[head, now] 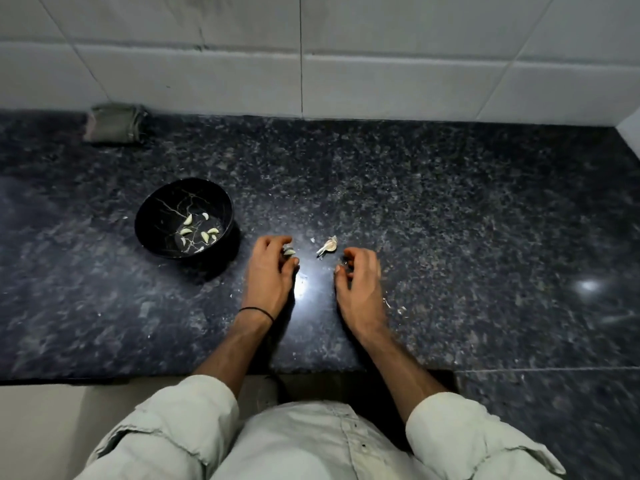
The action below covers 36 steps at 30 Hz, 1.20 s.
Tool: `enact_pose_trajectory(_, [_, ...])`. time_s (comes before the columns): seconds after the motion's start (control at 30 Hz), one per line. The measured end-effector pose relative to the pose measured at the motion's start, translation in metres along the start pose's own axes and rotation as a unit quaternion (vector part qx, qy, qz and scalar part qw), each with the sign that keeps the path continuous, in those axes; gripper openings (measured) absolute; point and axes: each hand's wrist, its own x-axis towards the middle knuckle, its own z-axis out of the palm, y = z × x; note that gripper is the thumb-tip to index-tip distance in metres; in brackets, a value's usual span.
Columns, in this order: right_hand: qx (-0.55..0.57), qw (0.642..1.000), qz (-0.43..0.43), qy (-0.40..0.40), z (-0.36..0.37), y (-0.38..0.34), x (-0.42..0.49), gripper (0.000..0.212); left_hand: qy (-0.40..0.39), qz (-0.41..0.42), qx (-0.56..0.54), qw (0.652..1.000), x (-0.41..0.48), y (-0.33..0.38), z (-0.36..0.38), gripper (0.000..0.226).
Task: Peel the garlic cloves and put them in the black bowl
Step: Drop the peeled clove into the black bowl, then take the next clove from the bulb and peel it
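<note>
Just right of the black bowl, left hand is pinching a pale garlic clove; right hand is hovering curled, hold unclear. Peeling likely finishing; next, dropping clove into bowl.

Your dark speckled granite countertop is polished and glossy, mirroring light at 4 o'clock. The round black bowl at 10 o'clock shines, pale-veined like marble. The white wall tiles at 12 look smooth and satin. The grey-green folded cloth is matt. The unpeeled garlic piece has papery skin, and the pale peeled garlic clove pinched in your left hand looks smooth.
</note>
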Motion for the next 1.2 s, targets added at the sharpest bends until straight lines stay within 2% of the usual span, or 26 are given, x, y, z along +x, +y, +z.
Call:
enact_pose_trajectory(0.23, [-0.035,0.999,-0.007,0.014,0.003,0.0,0.0,0.029,-0.008,0.058,0.072,0.996,0.014,-0.015,0.013,0.008])
enact_pose_trajectory(0.47, [-0.043,0.999,-0.013,0.02,0.002,-0.002,-0.001,0.028,-0.017,0.062,0.138,0.988,0.015,-0.018,0.017,0.023])
enact_pose_trajectory(0.57, [-0.044,0.999,-0.016,0.019,0.003,-0.002,0.0,0.028,-0.02,0.05,0.135,0.989,0.017,-0.017,0.014,0.029])
enact_pose_trajectory(0.67, [-0.041,0.999,-0.015,0.021,0.003,-0.002,0.0,0.028,0.006,0.038,0.094,0.995,0.017,-0.007,0.008,0.035])
enact_pose_trajectory(0.77, [-0.044,0.999,-0.015,0.023,0.002,-0.002,0.001,0.027,0.05,0.015,0.044,0.998,0.014,0.009,-0.002,0.021])
enact_pose_trajectory(0.93, [-0.035,0.999,-0.015,0.018,0.001,-0.002,0.0,0.026,0.153,-0.011,0.004,0.988,0.036,0.011,-0.042,0.018])
enact_pose_trajectory(1.07, [-0.033,0.999,-0.015,0.018,0.001,-0.002,0.0,0.026,0.161,-0.049,0.104,0.98,0.056,0.01,-0.074,0.027])
enact_pose_trajectory(1.2, [-0.03,0.999,-0.021,0.021,0.002,-0.001,0.0,0.026,0.093,-0.065,0.207,0.972,0.068,-0.004,-0.083,0.025])
